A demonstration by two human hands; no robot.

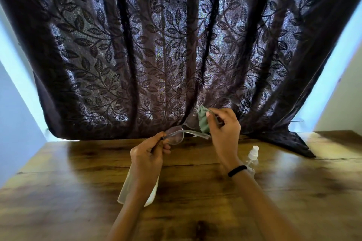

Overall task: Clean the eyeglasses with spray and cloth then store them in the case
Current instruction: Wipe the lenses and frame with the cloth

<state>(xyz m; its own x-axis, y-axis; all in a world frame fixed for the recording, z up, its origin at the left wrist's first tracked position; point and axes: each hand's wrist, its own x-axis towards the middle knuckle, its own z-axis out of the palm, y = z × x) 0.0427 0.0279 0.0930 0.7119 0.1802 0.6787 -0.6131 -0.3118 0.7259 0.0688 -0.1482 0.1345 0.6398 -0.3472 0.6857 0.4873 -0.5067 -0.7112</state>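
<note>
Head view: left hand [148,154] pinches glasses [180,133] at near end, right hand [223,125] pinches cloth [202,118] over far lens. Advice: rub lightly, circular strokes, steady frame.

dark plum-brown sheer curtain [176,45] is leafy vines all over, glowing bluish between the leaves; sage-green soft cloth [202,120] is plain; translucent smoky-grey eyeglasses [177,135]; warm brown wooden table [293,191] has darker grain streaks and knots; clear plastic spray bottle [252,157] with a white top; thin black wristband [237,171]
</note>
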